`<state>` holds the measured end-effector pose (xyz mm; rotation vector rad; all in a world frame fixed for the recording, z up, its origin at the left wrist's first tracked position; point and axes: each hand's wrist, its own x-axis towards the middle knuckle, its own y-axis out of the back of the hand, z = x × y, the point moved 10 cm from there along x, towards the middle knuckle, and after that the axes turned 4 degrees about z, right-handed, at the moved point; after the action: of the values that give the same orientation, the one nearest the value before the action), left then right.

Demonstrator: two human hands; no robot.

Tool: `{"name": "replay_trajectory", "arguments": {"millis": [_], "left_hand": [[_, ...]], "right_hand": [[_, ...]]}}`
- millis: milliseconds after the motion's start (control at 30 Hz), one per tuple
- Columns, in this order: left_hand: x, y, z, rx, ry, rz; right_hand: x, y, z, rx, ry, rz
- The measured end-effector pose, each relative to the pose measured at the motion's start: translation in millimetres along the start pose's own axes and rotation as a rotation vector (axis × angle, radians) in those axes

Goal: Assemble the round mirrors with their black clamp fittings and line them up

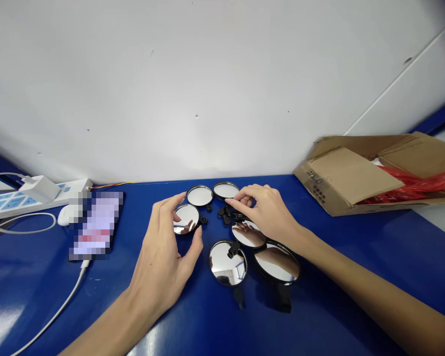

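Observation:
My left hand (pixel 163 252) holds a small round mirror (pixel 186 219) with a black rim, its thumb at the lower right edge and its fingers at the upper left. A short black stem sticks out from that mirror's right side. Over a cluster of small black plastic parts (pixel 226 215), my right hand (pixel 263 205) has its thumb and fingertips pinched together; what is between them is too small to make out. Below this hand lie a round mirror (pixel 248 234) and a larger one (pixel 278 263), both partly reflecting it.
Two more round mirrors, a left one (pixel 199 196) and a right one (pixel 226 190), lie near the wall. A black clip (pixel 233 249) rests on a nearer mirror (pixel 228 269). At left are a phone (pixel 100 222) and power strip (pixel 77 187); at right, an open cardboard box (pixel 341 173).

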<state>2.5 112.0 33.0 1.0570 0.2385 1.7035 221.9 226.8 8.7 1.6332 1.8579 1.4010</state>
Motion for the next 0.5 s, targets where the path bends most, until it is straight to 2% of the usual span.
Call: {"name": "replay_trajectory", "arguments": {"millis": [233, 300, 367, 433, 500], "left_hand": [[2.0, -2.5, -2.3, 0.001, 0.003, -0.017], [2.6, -3.5, 6.1, 0.003, -0.079, -0.031], [-0.2, -6.6, 21.8, -0.012, -0.223, -0.069], [-8.0, -14.6, 37.7, -0.049, -0.36, -0.153], [-18.2, -28.1, 46.2, -0.068, -0.419, -0.276]], "right_hand": [[-11.9, 25.0, 8.8, -0.001, -0.079, 0.016], [-19.8, 26.1, 15.9, -0.023, -0.125, -0.023], [-28.1, 23.3, 24.1, -0.055, -0.178, -0.081], [-35.0, 20.0, 30.4, -0.086, -0.217, -0.131], [-38.9, 17.4, 33.7, -0.097, -0.241, -0.166]]}}
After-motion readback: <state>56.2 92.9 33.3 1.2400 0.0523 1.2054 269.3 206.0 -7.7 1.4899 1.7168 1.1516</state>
